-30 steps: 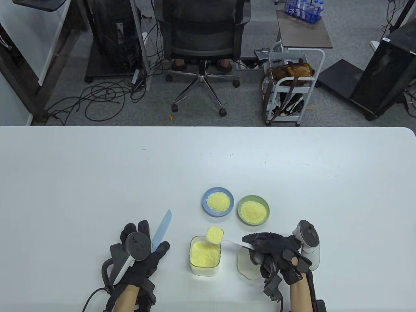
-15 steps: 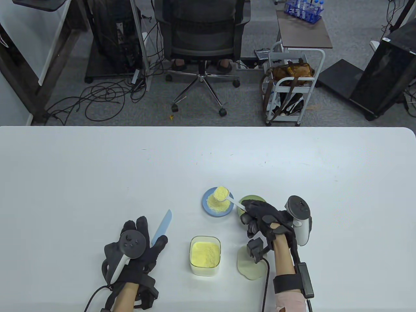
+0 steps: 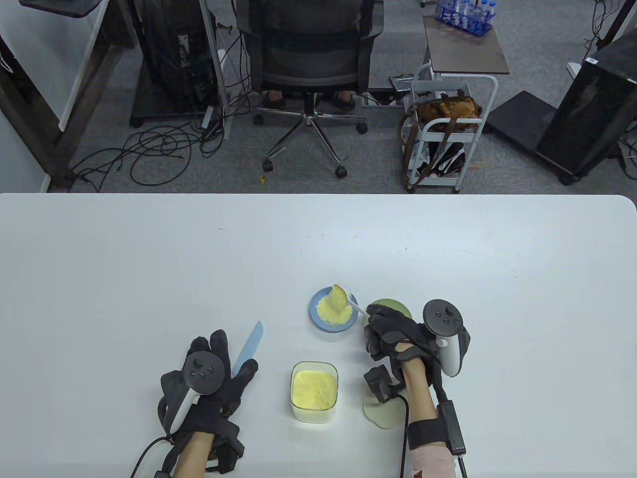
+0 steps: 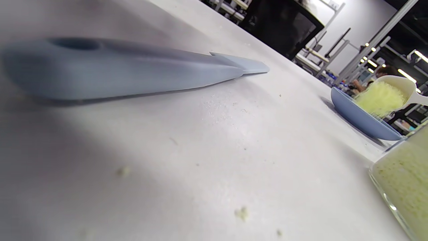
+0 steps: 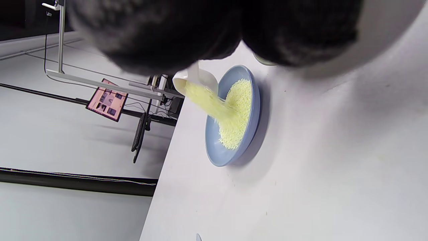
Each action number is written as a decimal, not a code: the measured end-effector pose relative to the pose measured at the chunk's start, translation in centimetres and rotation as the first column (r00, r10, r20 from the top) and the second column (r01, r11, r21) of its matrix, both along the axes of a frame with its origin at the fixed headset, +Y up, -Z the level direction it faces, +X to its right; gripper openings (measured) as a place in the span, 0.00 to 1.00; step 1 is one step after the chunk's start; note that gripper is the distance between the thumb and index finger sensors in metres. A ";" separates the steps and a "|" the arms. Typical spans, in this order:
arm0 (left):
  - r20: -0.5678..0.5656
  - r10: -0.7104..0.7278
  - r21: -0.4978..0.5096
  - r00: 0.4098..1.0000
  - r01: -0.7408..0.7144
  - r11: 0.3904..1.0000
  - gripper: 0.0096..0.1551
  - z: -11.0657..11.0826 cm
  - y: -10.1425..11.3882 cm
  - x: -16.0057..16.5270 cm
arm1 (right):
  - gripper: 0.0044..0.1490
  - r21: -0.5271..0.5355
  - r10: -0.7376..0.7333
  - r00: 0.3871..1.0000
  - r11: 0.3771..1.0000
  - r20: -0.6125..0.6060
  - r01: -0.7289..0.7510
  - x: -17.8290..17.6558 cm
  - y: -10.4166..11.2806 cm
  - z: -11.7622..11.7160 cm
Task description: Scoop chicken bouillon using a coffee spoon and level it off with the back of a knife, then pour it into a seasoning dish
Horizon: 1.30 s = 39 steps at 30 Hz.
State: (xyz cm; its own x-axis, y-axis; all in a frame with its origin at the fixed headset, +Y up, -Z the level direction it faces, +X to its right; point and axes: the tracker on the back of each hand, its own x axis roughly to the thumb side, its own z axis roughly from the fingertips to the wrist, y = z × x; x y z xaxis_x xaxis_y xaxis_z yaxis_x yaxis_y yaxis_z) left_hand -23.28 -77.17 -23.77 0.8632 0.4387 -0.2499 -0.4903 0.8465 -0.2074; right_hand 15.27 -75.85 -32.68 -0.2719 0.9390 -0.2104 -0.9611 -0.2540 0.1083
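Note:
My right hand (image 3: 374, 321) pinches the handle of the white coffee spoon (image 3: 350, 300), which is tipped over the blue seasoning dish (image 3: 314, 318). Yellow bouillon slides from the spoon (image 5: 197, 78) onto the heap in the blue dish (image 5: 255, 110). The clear bouillon container (image 3: 314, 391) stands near the front edge, between my hands. The light blue knife (image 3: 249, 343) lies flat on the table, its handle under my left hand (image 3: 219, 368). In the left wrist view the knife (image 4: 133, 73) rests on the table with no fingers round it.
A green dish (image 3: 397, 304) with bouillon sits right of the blue one, partly hidden by my right hand. The container's lid (image 3: 380, 414) lies under my right forearm. Loose bouillon crumbs (image 4: 241, 212) dot the table near the knife.
My right hand carried the full spoon from above the container to the blue dish and tipped it, so bouillon now pours out. The left hand settled slightly lower; the knife stays put.

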 end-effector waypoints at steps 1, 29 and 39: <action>0.002 0.001 -0.002 1.000 -0.001 1.000 0.58 0.0 0.0 0.0 | 0.27 0.001 0.004 1.000 1.000 0.001 -0.004 0.0 0.0 0.0; 0.017 0.013 -0.012 1.000 -0.013 1.000 0.57 0.0 -0.1 0.2 | 0.28 0.157 -0.106 0.994 0.982 -0.027 0.109 4.0 0.9 5.5; 0.343 0.363 0.131 0.867 -0.426 0.895 0.63 0.5 1.3 3.3 | 0.27 0.109 -0.191 0.971 0.972 -0.141 0.207 6.0 -0.4 8.2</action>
State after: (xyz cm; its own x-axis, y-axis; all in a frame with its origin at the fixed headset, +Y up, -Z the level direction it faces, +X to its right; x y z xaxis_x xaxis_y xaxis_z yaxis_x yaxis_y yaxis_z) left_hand -19.99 -75.92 -23.28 0.6257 0.7706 0.1209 -0.7322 0.6337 -0.2498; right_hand 21.24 -76.30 -24.45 -0.0945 0.9933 -0.0658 -0.9735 -0.0783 0.2148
